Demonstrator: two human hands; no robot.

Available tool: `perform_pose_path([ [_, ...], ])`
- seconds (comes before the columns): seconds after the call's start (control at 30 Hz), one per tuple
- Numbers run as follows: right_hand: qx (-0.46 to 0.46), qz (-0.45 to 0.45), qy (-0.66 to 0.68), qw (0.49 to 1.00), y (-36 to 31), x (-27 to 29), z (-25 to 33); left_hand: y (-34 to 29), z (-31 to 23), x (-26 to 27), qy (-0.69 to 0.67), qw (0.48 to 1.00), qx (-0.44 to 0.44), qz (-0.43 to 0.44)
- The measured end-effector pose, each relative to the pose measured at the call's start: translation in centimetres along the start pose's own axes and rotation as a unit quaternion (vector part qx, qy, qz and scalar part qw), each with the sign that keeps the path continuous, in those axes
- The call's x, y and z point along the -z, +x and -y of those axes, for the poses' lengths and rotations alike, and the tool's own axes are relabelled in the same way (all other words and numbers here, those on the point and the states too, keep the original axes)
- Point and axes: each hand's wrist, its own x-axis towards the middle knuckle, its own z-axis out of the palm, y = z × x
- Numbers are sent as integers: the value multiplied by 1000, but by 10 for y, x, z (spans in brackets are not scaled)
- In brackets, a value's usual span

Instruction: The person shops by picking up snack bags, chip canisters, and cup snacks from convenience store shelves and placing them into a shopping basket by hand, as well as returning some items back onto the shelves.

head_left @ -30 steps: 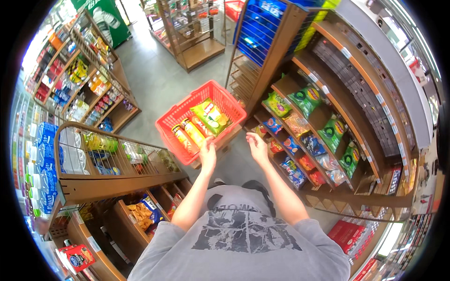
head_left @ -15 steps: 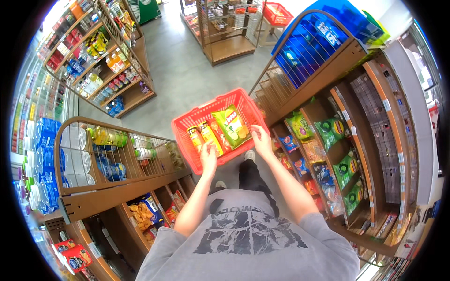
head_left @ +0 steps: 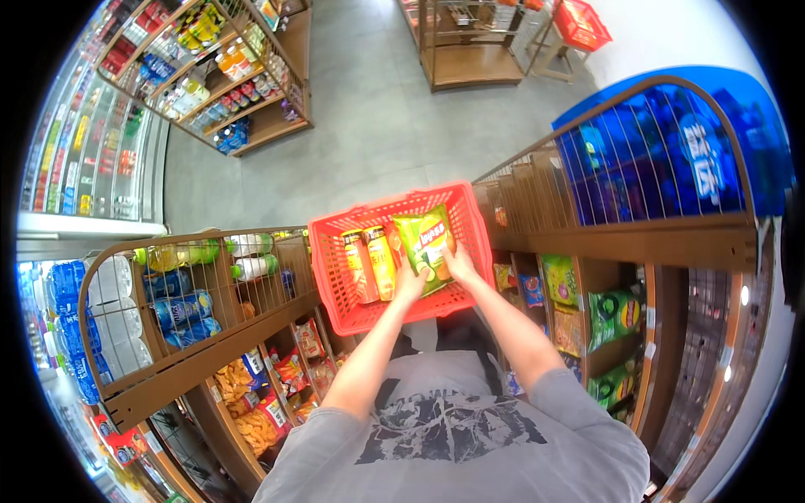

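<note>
A red plastic shopping basket (head_left: pixel 480 228) is in front of my body, between two shelf units. Inside it is a green bag of potato chips (head_left: pixel 425 233), gripped at its lower left edge by my left hand (head_left: pixel 410 283). My right hand (head_left: pixel 460 265) pinches the same bag along its right side. To the left of the bag lie a yellow canister (head_left: pixel 382 267) and an orange-red canister (head_left: pixel 361 270), side by side along the basket. What bears the basket's weight is hidden from view.
Shelves of snack bags (head_left: pixel 289 373) run along my left, under a wire rack of bottles (head_left: pixel 180 310). More green snack bags (head_left: pixel 615 318) fill the right shelf, below a large blue bin (head_left: pixel 654 159). Ahead stand a drinks shelf (head_left: pixel 226 92) and a brown display stand (head_left: pixel 474 67).
Both hands have come onto the green chip bag; the left has moved right, off the canisters. The shelves have shifted in view as I moved.
</note>
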Motion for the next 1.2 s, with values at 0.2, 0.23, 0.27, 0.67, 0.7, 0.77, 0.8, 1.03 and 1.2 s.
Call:
perform_pose_path([
  [0.2, -44, 49, 83, 994, 18, 1, -30, 7, -29, -10, 11, 999, 45, 4],
  [0.23, -36, 52, 115, 991, 17, 5, -25, 6, -27, -7, 13, 999, 46, 4],
  [0.27, -35, 68, 100, 992, 11, 8, -21, 6, -26, -4, -27, 997, 69, 9],
  [0.67, 62, -2, 4, 998, -61, 20, 55, -26, -25, 56, -228, 973, -43, 9],
  [0.7, 61, -11, 5, 998, -72, 20, 60, -34, -27, 67, -228, 972, -48, 16],
  [0.77, 102, 36, 144, 984, -106, 27, 100, -52, -43, 98, -217, 974, -62, 14],
  [0.8, 108, 27, 103, 988, -119, 28, 112, -58, -43, 108, -256, 962, -87, 26],
  [1.03, 158, -4, 254, 954, -186, 35, 118, -101, -80, 134, -242, 947, -163, 131],
  [1.2, 171, -176, 230, 942, -243, 30, 108, -126, -90, 121, -244, 926, -222, 184],
])
